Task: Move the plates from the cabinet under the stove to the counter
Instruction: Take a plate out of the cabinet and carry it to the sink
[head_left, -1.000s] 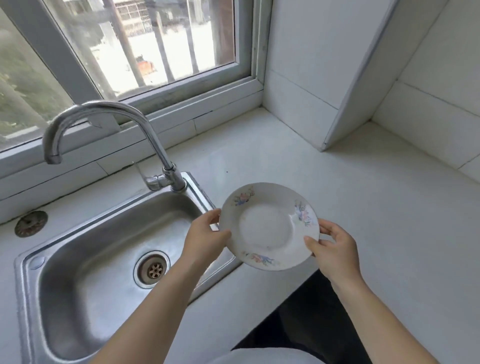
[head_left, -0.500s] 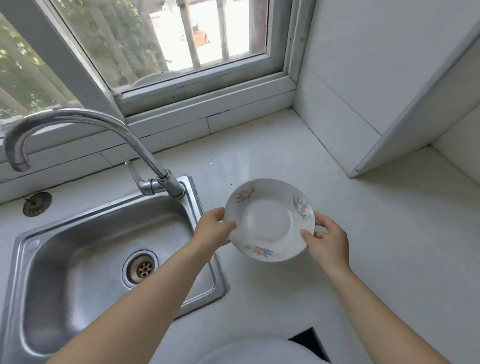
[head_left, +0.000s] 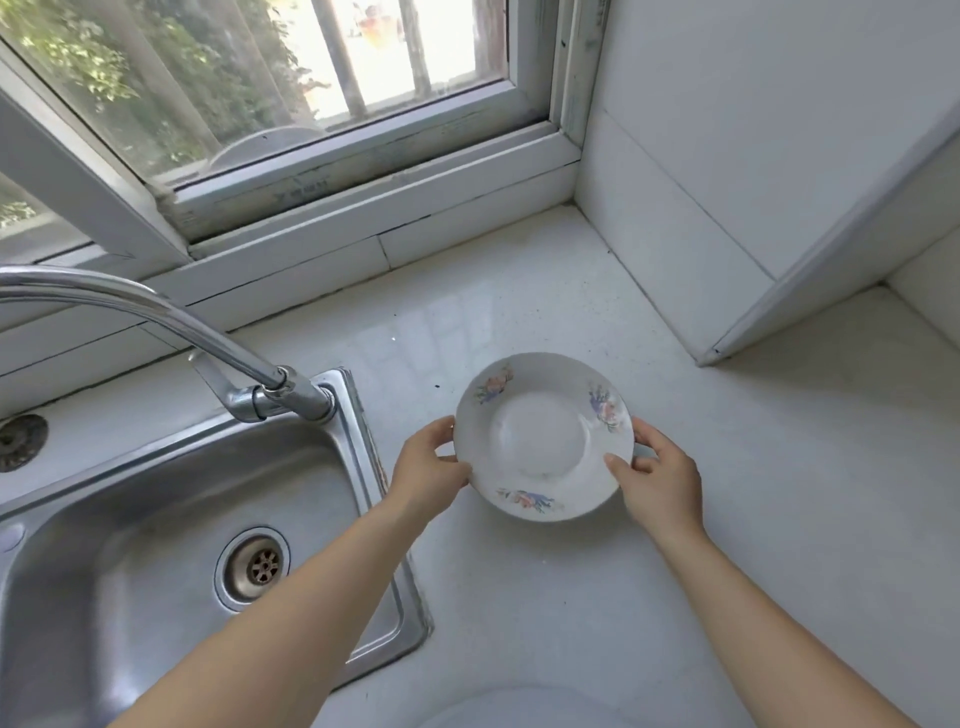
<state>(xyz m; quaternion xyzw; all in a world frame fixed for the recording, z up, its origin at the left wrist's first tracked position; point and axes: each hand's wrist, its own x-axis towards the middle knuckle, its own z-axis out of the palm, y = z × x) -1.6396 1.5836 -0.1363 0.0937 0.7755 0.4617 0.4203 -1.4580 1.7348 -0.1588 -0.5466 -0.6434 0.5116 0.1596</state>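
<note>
While the person is leaning over the white counter (head_left: 753, 519), both hands are holding one small white plate (head_left: 543, 441) with flower sprays on its rim. The left hand (head_left: 426, 467) is gripping the plate's left edge, thumb curled over the rim and fingers tucked beneath. The right hand (head_left: 660, 480) is pinching the right edge the same way, its thumb lying on the rim. The plate is sitting face up and roughly level, low over the counter just beside the right rim of the steel sink (head_left: 363, 467), well in from the front edge; I cannot tell whether its base is touching the surface. The chrome faucet (head_left: 208, 332) is arching leftward over the basin, above the drain (head_left: 254, 566). Behind the counter's back edge, daylight is coming through a window (head_left: 311, 104), and a tiled wall column (head_left: 727, 156) is standing at the far right corner.
</note>
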